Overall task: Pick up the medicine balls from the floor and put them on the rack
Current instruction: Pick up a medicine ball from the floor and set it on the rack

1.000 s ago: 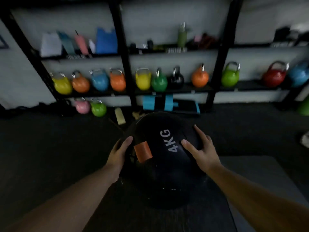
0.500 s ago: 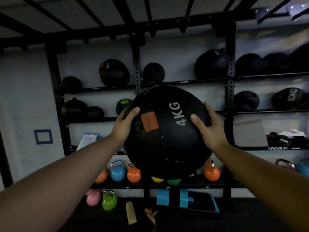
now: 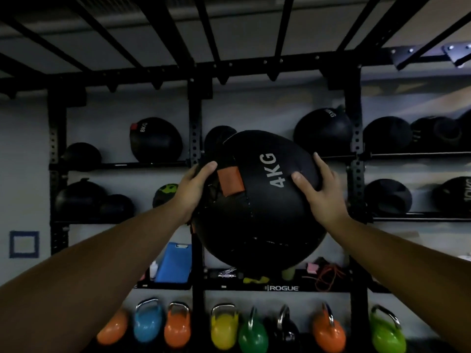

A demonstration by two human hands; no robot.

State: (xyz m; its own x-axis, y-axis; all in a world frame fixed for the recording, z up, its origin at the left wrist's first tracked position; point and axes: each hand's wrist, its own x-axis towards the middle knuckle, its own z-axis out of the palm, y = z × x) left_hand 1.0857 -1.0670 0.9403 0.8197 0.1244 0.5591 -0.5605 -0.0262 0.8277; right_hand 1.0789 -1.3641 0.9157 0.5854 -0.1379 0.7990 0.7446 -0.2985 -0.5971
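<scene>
The left hand [image 3: 193, 189] and the right hand [image 3: 319, 192] press flat against opposite sides of the black ball [image 3: 257, 200] marked 4KG, fingers spread, carrying it in the air between them with neither hand nearer the rack. Straight ahead and behind the ball stands the rack [image 3: 195, 138]. Its upper shelf bar [image 3: 407, 156] runs level with the top of the grip, with open room just to the right of the centre post, so the ball probably goes forward and slightly up.
</scene>
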